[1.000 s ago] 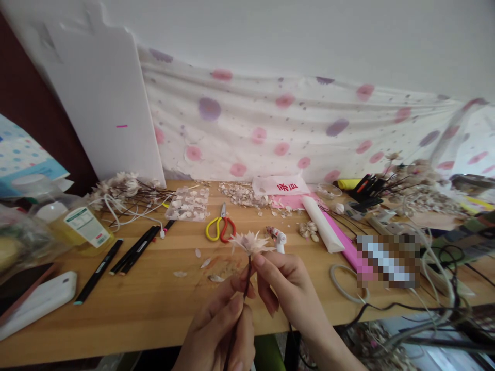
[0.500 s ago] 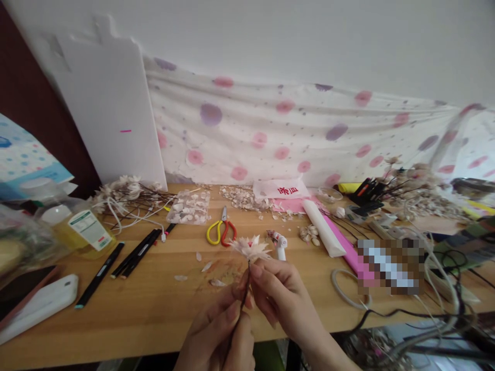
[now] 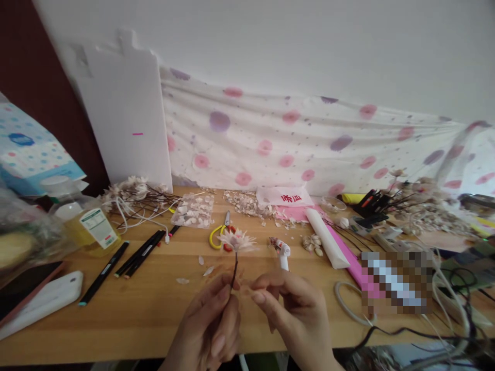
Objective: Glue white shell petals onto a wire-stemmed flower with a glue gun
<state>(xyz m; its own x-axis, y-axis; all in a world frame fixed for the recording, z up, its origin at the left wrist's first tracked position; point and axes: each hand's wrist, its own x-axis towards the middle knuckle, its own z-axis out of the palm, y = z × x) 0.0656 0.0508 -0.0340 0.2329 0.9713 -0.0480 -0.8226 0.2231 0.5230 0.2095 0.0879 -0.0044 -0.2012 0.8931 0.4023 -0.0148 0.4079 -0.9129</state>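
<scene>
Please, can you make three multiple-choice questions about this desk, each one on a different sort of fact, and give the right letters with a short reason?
1. Where does the clear plastic tray of pale pieces lie, compared with the scissors?
A. To their left
B. To their right
C. On top of them

2. What colours are the handles of the scissors?
A. Blue and green
B. Yellow and red
C. All black

3. What does the left hand hold?
A. The scissors
B. A black marker
C. The dark stem of the pale flower

Answers:
1. A, because the tray sits further left on the desk than the scissors.
2. B, because a yellow loop and some red show beside the flower.
3. C, because its fingers close on the stem below the flower head.
</scene>
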